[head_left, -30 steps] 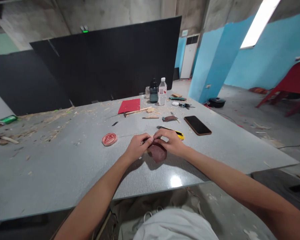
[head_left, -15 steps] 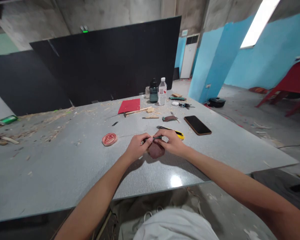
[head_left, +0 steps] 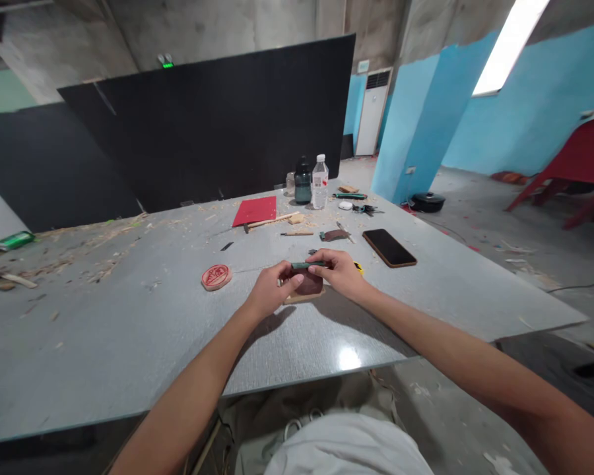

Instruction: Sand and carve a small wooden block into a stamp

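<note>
Two hands (head_left: 272,290) (head_left: 340,272). Two bottles (head_left: 303,180) (head_left: 319,182). One phone (head_left: 389,247). One red sheet (head_left: 255,210). One round carved disc (head_left: 216,276). One red chair (head_left: 574,168).

Yellow tool (head_left: 359,267) mostly hidden behind right hand (head_left: 339,274); round disc's (head_left: 216,276) carving too small.

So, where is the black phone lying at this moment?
In the head view, the black phone lies flat on the grey table, to the right of and a little beyond the right hand, near the table's right edge.
</note>
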Demonstrator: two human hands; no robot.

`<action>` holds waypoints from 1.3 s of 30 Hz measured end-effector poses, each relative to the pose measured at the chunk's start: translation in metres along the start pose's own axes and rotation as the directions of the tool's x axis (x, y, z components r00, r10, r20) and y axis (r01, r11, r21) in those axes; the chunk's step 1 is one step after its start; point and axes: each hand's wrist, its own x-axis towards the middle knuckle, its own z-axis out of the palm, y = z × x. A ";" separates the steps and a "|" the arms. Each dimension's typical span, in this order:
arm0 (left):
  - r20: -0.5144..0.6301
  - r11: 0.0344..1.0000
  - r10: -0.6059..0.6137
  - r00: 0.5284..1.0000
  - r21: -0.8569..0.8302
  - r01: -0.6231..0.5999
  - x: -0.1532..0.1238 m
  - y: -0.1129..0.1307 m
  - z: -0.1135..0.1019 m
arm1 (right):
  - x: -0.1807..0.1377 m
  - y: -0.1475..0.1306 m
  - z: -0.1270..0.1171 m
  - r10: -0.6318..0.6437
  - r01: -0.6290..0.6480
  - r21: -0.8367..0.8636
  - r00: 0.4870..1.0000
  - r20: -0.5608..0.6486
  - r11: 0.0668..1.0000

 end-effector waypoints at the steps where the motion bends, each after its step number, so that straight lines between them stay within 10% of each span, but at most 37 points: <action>1: 0.002 1.000 -0.003 1.000 -0.007 0.003 0.000 0.000 0.000 | 0.000 0.000 -0.001 0.004 -0.004 0.003 1.000 -0.029 1.000; 15: 0.108 1.000 -0.004 0.994 0.002 0.004 -0.002 0.008 -0.005 | 0.002 -0.002 -0.016 0.301 -0.508 0.387 0.823 0.481 0.770; 20: 0.055 0.981 0.052 0.997 0.182 -0.061 0.000 -0.002 -0.015 | 0.004 0.002 -0.015 0.229 -0.255 0.367 0.967 0.114 0.895; 24: 0.101 0.958 -0.021 0.995 0.288 -0.009 0.000 -0.014 -0.016 | 0.005 0.007 -0.017 -0.091 0.090 -0.010 0.992 -0.085 0.996; 31: 0.279 0.936 -0.074 0.958 0.350 -0.030 0.000 -0.027 -0.015 | -0.004 0.008 -0.002 -0.131 0.291 -0.463 0.928 0.348 0.837; 39: 0.205 0.952 -0.106 0.973 0.303 0.040 0.003 -0.030 -0.012 | -0.006 -0.016 -0.003 -0.128 0.379 -0.348 0.812 0.569 0.857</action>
